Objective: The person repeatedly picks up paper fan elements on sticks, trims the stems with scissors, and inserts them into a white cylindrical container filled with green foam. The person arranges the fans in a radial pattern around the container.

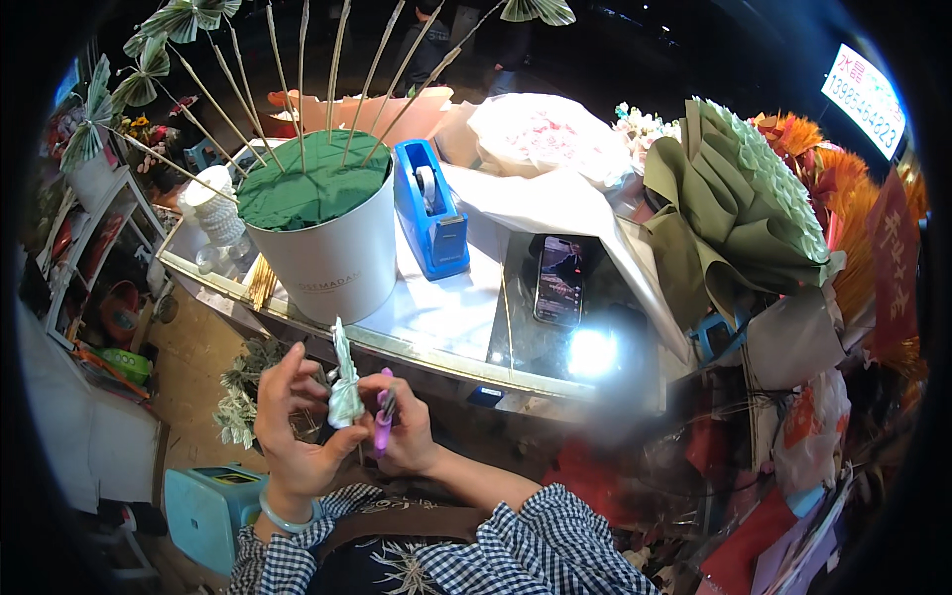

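A pleated, pale green folded paper (344,394) stands upright between my hands, in front of the white bucket. My left hand (297,426) has its forefinger raised, with its thumb and curled fingers at the paper's lower part; their exact contact is partly hidden. My right hand (409,433) is closed around a small purple-handled tool (383,424), its fingertips close to the paper's right edge. The tool's kind cannot be made out. Beyond them, the white bucket (332,268) holds green floral foam (317,183) with several thin sticks in it; pleated paper fans (147,71) top some.
A blue tape dispenser (433,223) stands right of the bucket on the glass-topped counter (446,362). A phone (560,281) lies further right. Wrapped bouquets (714,188) line the back and right. A light blue stool (203,511) is at lower left.
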`<state>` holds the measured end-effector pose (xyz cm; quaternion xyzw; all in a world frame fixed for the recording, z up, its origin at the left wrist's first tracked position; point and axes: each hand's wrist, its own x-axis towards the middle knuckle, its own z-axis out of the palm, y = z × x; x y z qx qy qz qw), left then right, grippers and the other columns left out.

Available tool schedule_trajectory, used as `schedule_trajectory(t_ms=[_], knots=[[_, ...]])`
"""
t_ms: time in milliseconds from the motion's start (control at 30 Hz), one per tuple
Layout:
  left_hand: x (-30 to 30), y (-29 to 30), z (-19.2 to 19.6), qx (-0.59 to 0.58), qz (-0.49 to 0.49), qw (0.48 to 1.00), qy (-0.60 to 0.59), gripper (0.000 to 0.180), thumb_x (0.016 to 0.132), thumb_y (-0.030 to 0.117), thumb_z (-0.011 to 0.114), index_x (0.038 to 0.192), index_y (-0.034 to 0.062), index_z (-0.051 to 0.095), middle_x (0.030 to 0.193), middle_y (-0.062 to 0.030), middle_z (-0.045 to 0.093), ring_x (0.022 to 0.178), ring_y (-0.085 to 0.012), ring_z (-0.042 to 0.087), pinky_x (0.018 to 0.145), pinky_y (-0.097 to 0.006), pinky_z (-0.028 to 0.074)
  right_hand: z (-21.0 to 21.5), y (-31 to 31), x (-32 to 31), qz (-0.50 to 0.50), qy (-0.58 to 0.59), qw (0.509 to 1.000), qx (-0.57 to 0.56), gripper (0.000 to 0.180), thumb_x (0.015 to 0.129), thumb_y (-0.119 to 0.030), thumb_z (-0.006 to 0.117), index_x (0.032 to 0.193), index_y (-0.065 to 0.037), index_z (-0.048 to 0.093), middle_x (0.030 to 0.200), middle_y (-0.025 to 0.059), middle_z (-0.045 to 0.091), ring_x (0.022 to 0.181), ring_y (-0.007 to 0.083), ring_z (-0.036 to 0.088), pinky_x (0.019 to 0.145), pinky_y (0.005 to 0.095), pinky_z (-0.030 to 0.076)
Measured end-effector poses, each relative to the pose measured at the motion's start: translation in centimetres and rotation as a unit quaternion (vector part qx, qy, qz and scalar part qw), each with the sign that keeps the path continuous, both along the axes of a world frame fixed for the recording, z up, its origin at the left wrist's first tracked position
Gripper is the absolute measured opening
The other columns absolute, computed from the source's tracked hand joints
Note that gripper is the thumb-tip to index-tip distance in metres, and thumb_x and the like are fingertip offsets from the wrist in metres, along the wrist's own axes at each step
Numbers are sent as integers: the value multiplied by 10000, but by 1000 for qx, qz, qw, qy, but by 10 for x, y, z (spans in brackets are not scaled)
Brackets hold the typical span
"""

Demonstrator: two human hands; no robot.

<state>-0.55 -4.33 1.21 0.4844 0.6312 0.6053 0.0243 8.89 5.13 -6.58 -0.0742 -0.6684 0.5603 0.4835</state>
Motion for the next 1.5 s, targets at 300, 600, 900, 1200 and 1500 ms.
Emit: schedule_trajectory(t_ms=[300,600,900,1200,1500], knots=[[-40,40,2,-41,-266,910,-315,647,723,253,787,1224,-31,492,1127,-102,561,1001,-172,545,879,-313,437,31,33,5,281,2,939,-199,390,829,-34,644,1158,-28,436,960,60,596,862,128,593,780,265,482],[-31,52,7,47,-201,910,-359,231,751,82,743,937,7,629,874,-40,645,805,-122,603,768,-268,475,24,36,5,269,-14,924,-271,423,805,-17,662,1175,-23,459,966,70,604,843,175,624,721,292,519],[-37,61,13,162,-177,884,-402,205,814,34,684,1005,-17,629,948,-47,663,808,-90,606,766,-245,486,-1,21,12,293,-60,891,-342,450,787,20,673,1177,-18,453,895,81,594,811,185,623,737,309,524],[-41,61,6,136,-160,855,-475,175,860,91,641,1000,-9,611,923,-65,656,815,-112,630,707,-255,519,2,26,28,174,-34,951,-253,439,758,32,687,1142,-18,481,846,79,591,742,205,630,687,319,533],[-20,48,-12,59,-237,879,-409,249,829,101,677,1034,-20,604,945,-95,646,808,-146,617,686,-253,507,2,23,33,176,-19,947,-270,421,782,45,663,1154,-26,481,860,68,593,801,172,620,700,307,533]])
